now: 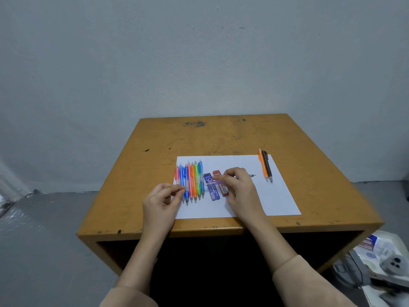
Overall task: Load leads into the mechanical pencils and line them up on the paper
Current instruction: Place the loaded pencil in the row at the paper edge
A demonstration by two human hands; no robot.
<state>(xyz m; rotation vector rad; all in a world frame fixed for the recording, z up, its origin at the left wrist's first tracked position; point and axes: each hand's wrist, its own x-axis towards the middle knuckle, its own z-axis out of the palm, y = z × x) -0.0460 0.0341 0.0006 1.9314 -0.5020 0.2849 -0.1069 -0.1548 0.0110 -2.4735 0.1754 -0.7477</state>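
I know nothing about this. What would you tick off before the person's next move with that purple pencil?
1. Right hand has a grip on the purple pencil, which it holds level above the paper: ok.
2. Left hand holds a lead ready: its fingertips are pinched, but anything between them is too small to see: cannot tell.
3. Lead cases are nearby, on the paper under the pencil: ok.
4. A lead case is open: cannot tell.
5. Row of pencils is lined up at the paper's left: ok.
6. Orange and black pencils have joined the row: they lie apart at the right edge: not ok.
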